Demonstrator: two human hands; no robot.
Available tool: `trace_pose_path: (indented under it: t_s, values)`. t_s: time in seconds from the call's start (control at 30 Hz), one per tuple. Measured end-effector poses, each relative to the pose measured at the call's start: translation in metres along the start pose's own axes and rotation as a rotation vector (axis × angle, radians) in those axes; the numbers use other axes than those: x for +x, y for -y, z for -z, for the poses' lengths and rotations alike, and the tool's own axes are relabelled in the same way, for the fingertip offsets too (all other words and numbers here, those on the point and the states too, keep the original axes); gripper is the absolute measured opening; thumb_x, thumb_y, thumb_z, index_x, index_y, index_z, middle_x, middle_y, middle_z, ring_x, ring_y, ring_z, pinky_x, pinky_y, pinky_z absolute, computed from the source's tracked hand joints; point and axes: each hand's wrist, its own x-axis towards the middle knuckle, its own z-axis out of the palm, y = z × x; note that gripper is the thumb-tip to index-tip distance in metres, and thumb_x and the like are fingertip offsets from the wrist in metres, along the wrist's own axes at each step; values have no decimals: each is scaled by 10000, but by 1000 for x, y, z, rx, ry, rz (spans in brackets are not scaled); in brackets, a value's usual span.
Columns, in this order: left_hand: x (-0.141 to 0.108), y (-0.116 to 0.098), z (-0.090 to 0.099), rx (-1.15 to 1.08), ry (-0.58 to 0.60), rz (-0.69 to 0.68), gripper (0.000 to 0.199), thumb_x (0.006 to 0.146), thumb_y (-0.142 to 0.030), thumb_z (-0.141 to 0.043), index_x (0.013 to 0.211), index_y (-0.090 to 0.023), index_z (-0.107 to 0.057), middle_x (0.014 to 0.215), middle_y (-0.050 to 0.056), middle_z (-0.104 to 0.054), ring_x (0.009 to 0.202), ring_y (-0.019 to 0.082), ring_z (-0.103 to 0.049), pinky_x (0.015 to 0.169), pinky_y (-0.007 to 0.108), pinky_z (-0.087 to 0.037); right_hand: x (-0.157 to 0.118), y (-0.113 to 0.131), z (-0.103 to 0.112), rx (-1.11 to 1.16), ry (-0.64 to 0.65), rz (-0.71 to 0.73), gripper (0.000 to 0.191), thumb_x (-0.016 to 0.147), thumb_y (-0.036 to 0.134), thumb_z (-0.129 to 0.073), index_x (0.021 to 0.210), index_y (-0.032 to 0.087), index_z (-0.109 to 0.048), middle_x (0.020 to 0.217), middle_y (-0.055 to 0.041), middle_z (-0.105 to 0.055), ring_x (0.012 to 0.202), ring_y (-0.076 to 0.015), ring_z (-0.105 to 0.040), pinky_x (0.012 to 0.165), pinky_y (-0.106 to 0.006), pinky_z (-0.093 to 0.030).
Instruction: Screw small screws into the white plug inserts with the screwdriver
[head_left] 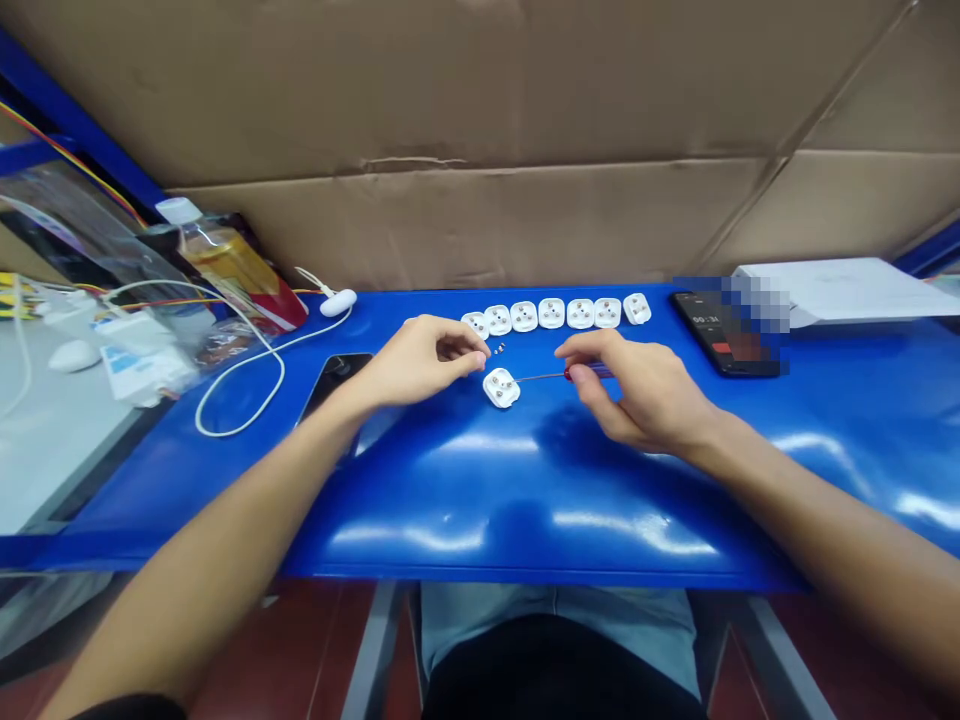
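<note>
My right hand [637, 390] holds a screwdriver with a red handle [568, 373], its thin shaft pointing left. The shaft's tip is at the right side of a white plug part [501, 388] that lies on the blue table with metal pieces in it. Just up and left of that part is my left hand [431, 362], its thumb and fingertips close together; whether something small is between them cannot be made out. Tiny metal pieces [500, 349] lie by its fingertips. Behind them, several similar white parts [551, 313] form a row.
A phone [724, 335] and a white box [847, 290] are at the back right. Another phone [337, 375] lies partly under my left forearm. At left are a bottle [225, 260], a white cable [281, 375] and a white plug [338, 303]. Cardboard [480, 220] stands behind the table [480, 500].
</note>
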Motion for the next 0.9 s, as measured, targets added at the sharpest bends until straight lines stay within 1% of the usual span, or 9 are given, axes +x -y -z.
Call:
trace_pose_path:
  t_s: [0.07,0.13,0.17,0.23,0.3,0.37,0.63,0.8,0.9]
  values:
    - [-2,-2,1,-21,84,-15,344,888,-450,-748,1100,-187,-809,1093,79,-808,913,222,-745,830,328,-590,0,0,-1,8,9,11,209,1020,181,-524,1220,208,-579,954,-49,-797,769,-206,-770,666,-307,-563]
    - [-4,-3,1,-57,163,-24,464,866,-487,-783,1220,-187,-770,1181,98,-786,906,211,-744,837,336,-604,0,1,-2,24,18,13,209,1025,181,-517,1223,201,-582,992,-60,-802,813,-209,-777,692,-306,-567]
    - [-5,-3,0,-69,196,-22,537,847,-501,-807,1279,-189,-741,1186,102,-780,891,206,-744,827,335,-608,0,1,-2,34,24,12,209,1030,185,-512,1226,199,-584,1015,-65,-804,837,-210,-780,708,-307,-569]
    - [-6,-3,-2,-62,234,-20,660,801,-509,-856,1356,-190,-695,1121,92,-784,876,206,-741,797,327,-608,1,2,-3,51,37,11,207,1039,194,-504,1227,196,-590,1049,-74,-806,870,-212,-782,731,-307,-572]
    - [-7,-1,-5,-38,239,-26,697,771,-499,-883,1365,-188,-690,1031,71,-784,872,210,-733,773,316,-597,1,4,-4,62,46,19,205,1040,194,-503,1221,186,-598,1056,-83,-808,882,-216,-783,739,-309,-575]
    - [-6,0,-7,-20,229,-38,673,764,-500,-888,1334,-189,-712,970,54,-778,852,206,-721,754,307,-584,2,5,-3,71,52,33,201,1040,186,-504,1212,173,-606,1056,-92,-809,887,-217,-784,745,-309,-579]
    - [-4,3,-11,7,206,-60,517,791,-505,-869,1191,-190,-773,859,33,-758,775,183,-688,682,271,-537,3,9,-2,50,82,64,212,1049,190,-492,1210,145,-623,1040,-94,-808,891,-215,-789,750,-304,-584]
    - [-4,4,-15,24,168,-71,498,807,-506,-865,1183,-190,-781,783,12,-725,710,161,-661,622,246,-483,3,8,-4,41,94,42,215,1074,231,-478,1209,157,-628,985,-80,-808,843,-217,-787,699,-305,-563]
    - [-4,3,-18,38,134,-95,487,797,-524,-876,1138,-186,-794,740,-3,-697,679,151,-639,615,245,-462,3,8,-4,29,88,39,225,1092,264,-467,1210,158,-626,963,-79,-811,802,-221,-785,649,-305,-539]
